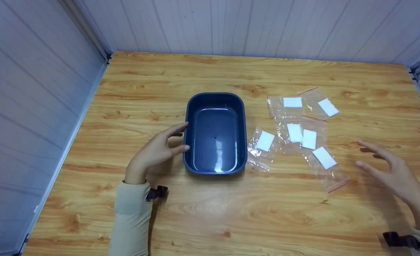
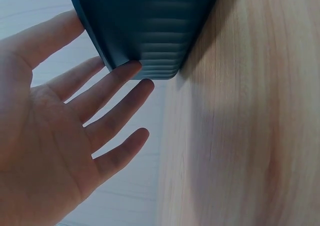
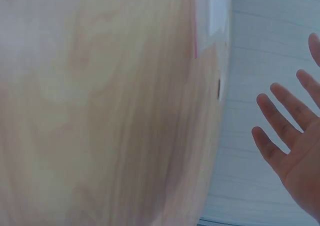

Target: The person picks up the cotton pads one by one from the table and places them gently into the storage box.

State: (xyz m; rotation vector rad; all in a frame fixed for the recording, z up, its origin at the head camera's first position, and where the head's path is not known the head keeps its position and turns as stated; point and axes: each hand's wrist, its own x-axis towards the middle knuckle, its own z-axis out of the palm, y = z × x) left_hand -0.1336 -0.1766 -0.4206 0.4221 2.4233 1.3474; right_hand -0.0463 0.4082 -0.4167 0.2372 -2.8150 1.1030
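A dark blue rectangular plastic bin (image 1: 215, 138) stands on the wooden table. My left hand (image 1: 156, 151) is at its left side, with the index fingertip and thumb tip at the rim. In the left wrist view the fingers of that hand (image 2: 65, 116) are spread and nearly straight beside the bin's ribbed outer wall (image 2: 165, 36). Over the table at the right, my right hand (image 1: 391, 172) hovers with relaxed, parted fingers and holds nothing. Nearest to it lies a clear zip bag (image 1: 332, 177) with a white rectangular piece (image 1: 324, 158) in it.
Several more clear zip bags with white pieces lie right of the bin, including one bag (image 1: 261, 149) close against it and overlapping ones further right, such as this bag (image 1: 290, 108). White panel walls (image 1: 231, 28) border the table (image 1: 153, 78) at the back and sides.
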